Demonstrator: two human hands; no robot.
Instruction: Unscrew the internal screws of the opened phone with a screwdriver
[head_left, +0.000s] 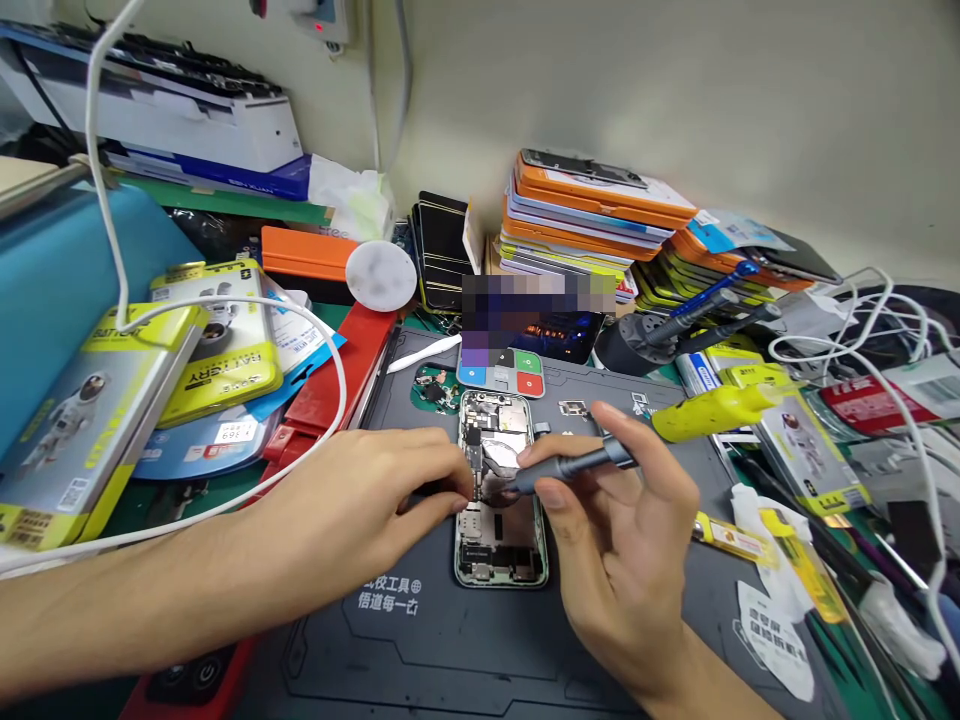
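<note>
An opened phone lies face down on a dark work mat, its circuit boards exposed. My left hand rests on the mat at the phone's left edge, fingers pinched on black tweezers that point into the phone. My right hand holds a grey screwdriver like a pen, tip down on the phone's middle.
Stacked orange and yellow phone-part boxes line the back wall. Battery packs lie at left under a white cable. A yellow tool, tool holder and white cables crowd the right.
</note>
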